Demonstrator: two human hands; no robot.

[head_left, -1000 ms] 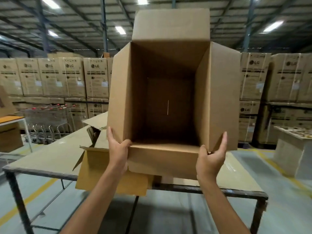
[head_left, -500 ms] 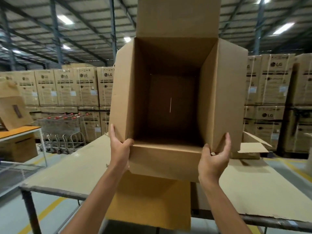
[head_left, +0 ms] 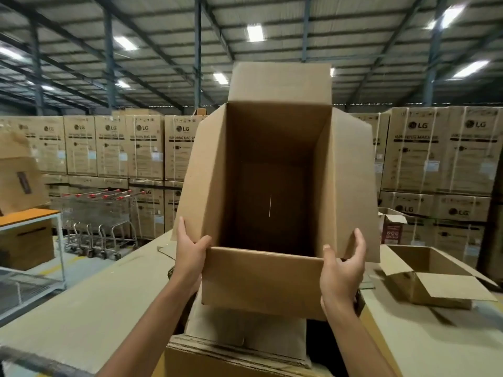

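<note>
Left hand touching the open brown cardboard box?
Touching. Head view: left hand grips the open brown cardboard box at its lower left corner, thumb over edge.

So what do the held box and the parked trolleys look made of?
The held box looks like matte brown corrugated cardboard: creased flaps, raw cut edges. The trolleys seem bare metal, probably steel wire: dull grey sheen, red handle grips.

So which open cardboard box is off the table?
The big empty box gripped by left hand and right hand; the smaller open box sits on the table.
</note>
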